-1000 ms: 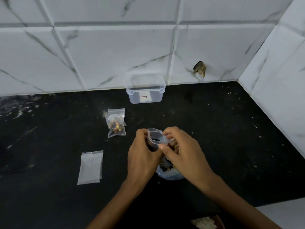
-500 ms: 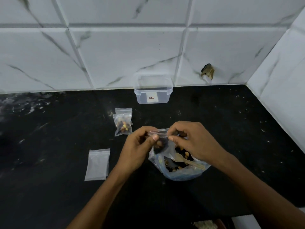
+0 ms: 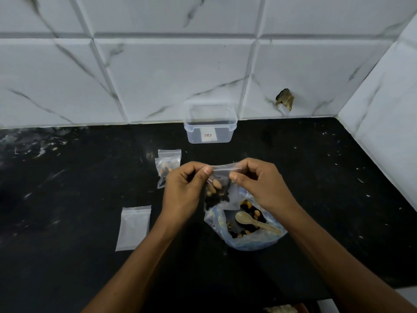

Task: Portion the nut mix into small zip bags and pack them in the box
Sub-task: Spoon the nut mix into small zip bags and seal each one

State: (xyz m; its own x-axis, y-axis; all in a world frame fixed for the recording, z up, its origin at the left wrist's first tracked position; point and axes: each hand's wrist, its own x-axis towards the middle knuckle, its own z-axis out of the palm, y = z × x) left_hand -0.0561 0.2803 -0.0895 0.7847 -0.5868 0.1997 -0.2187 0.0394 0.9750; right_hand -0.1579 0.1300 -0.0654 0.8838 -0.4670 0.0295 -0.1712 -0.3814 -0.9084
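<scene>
A small zip bag (image 3: 222, 188) with nuts and dark pieces in it hangs between my hands above the black counter. My left hand (image 3: 184, 190) pinches its top left corner and my right hand (image 3: 259, 181) pinches its top right corner along the zip strip. Below it lies the large open nut mix bag (image 3: 246, 229) with a wooden spoon (image 3: 255, 222) resting inside. A filled small zip bag (image 3: 165, 167) lies to the left, partly behind my left hand. An empty zip bag (image 3: 133, 227) lies flat further left. The clear plastic box (image 3: 209, 125) stands open against the back wall.
White marble tiles form the back wall and the right side wall (image 3: 383, 123), meeting at the far right corner. A chipped hole (image 3: 284, 99) marks the back wall. The black counter (image 3: 67, 177) has light specks, and its front edge is at lower right.
The small bag went from held open to held flat by its top corners, my hands moving apart along the zip strip. The camera tilted slightly, so everything sits a little lower and to the right in the view.
</scene>
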